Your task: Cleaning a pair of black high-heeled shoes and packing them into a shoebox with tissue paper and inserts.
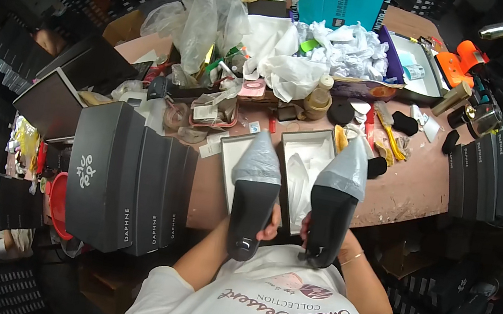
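Note:
A pointed shoe [251, 214] is in my left hand [270, 223], whose fingertips curl round its right side while the rest of the hand is hidden behind the shoe. My right hand [350, 247] grips a matching pointed shoe [328, 224] from behind, with fingers showing at both of its sides. Both shoes stand side by side, toes away from me. Pale translucent film covers their toes, and their insides look black. Beyond them on the table lies an open grey-white shoe box [305, 160] with thin white wrapping in it. A second shallow box part [230, 160] sits left of it, partly covered.
Black shoe boxes stand stacked at the left [103, 178] and right [497, 173]. At the back a purple box [396, 55] holds crumpled white paper. Plastic bags [208, 21], a yellow brush [393, 138] and an orange tool [460, 62] crowd the table [407, 191].

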`<state>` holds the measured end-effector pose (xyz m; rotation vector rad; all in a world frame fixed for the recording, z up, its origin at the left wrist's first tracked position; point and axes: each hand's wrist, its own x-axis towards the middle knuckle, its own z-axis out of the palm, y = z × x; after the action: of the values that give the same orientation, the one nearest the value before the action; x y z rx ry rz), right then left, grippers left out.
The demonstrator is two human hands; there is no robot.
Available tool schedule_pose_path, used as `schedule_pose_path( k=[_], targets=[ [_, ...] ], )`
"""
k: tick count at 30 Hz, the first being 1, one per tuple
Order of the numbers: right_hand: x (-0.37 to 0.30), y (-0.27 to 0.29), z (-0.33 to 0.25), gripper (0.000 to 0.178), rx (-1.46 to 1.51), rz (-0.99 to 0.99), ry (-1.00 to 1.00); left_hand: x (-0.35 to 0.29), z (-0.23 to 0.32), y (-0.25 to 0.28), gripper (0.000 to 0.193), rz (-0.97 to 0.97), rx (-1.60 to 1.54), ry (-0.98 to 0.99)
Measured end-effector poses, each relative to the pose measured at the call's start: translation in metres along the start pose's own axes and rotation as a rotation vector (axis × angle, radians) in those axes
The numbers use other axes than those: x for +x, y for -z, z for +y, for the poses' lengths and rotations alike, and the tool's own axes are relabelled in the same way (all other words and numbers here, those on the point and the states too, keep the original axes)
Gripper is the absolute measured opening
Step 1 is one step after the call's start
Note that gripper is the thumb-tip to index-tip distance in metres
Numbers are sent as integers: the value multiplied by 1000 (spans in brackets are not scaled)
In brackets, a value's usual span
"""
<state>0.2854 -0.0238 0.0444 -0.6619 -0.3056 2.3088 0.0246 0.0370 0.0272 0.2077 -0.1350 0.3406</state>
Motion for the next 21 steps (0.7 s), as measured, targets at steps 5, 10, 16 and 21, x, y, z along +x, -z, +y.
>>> schedule_pose_path(
  k=[5,10,16,21],
  targets=[
    [11,-17,26,28,203,-197,-204,14,-26,21,37,-224,18,167],
    [13,-11,33,30,174,-138,-277,12,-23,1,27,-130,22,170],
    [13,-30,37,30,216,-65,-43,11,-40,-9,25,81,-175,-83],
    [17,-29,45,31,297,-95,-4,7,-43,-5,24,177,-156,-84]
  ],
)
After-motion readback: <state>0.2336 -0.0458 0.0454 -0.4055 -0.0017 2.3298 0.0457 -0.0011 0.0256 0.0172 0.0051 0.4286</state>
